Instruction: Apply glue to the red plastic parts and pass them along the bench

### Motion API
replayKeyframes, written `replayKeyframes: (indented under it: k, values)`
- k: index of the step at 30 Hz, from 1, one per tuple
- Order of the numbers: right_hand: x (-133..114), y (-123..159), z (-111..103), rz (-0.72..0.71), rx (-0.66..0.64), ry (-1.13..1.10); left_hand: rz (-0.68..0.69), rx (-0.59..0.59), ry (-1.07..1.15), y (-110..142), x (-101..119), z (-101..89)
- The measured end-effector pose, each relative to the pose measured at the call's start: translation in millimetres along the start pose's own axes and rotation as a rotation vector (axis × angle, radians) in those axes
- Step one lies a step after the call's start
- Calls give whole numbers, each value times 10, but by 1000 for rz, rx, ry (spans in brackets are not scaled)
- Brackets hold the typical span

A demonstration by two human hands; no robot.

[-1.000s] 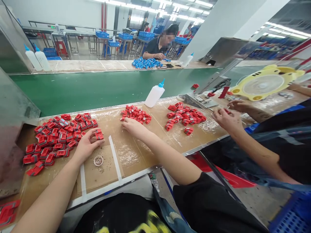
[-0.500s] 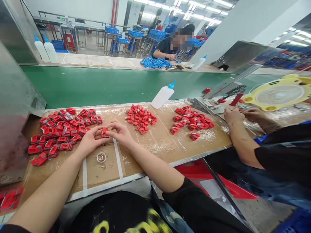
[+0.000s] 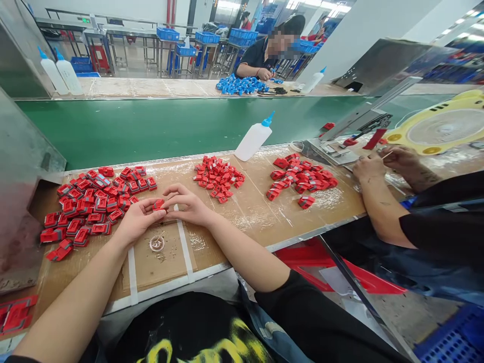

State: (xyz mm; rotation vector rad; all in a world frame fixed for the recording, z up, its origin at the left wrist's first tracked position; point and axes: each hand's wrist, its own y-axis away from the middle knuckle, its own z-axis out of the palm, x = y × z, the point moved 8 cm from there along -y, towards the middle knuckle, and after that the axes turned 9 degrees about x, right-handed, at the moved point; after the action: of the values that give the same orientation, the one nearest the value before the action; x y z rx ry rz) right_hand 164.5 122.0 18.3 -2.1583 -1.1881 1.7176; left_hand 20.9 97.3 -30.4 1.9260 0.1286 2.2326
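My left hand (image 3: 140, 221) holds a small red plastic part (image 3: 158, 204) between thumb and fingers, above the work board. Just to its right, my right hand (image 3: 189, 206) has its fingers apart and curved, close to the part; whether a fingertip still touches it is hard to tell. Beside my left hand lies a large pile of red and grey plastic parts (image 3: 91, 205). A heap of smaller red pieces (image 3: 218, 177) sits beyond my right hand. Below my hands, a small round dish (image 3: 157, 243) with a thin stick in it rests on the taped cardboard (image 3: 172, 267).
A white squeeze bottle (image 3: 252, 142) with a blue tip stands tilted at the bench's back edge. Another red pile (image 3: 300, 176) lies to the right, near a co-worker's hands (image 3: 372, 166) and a yellow fan (image 3: 438, 126). Behind runs a green belt (image 3: 151, 123).
My right hand's fingers have come away from their pinch on the red part and spread. The part stays in my left hand. The view has shifted slightly.
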Motion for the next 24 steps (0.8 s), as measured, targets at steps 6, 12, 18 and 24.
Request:
replayKeyframes:
  k: [6,12,18,24]
  values:
    - [-130,-12,47,-84,-53,-83,123,49,-81,14,109,-8]
    - [-98,-24,267,1,-133,-193,282,52,-170,71,238,87]
    - [-132,-51,231,-50,-53,-147,322,114,-283,80,299,54]
    - [-316,12,66,-209,-105,272,167,-31,-325,106,312,243]
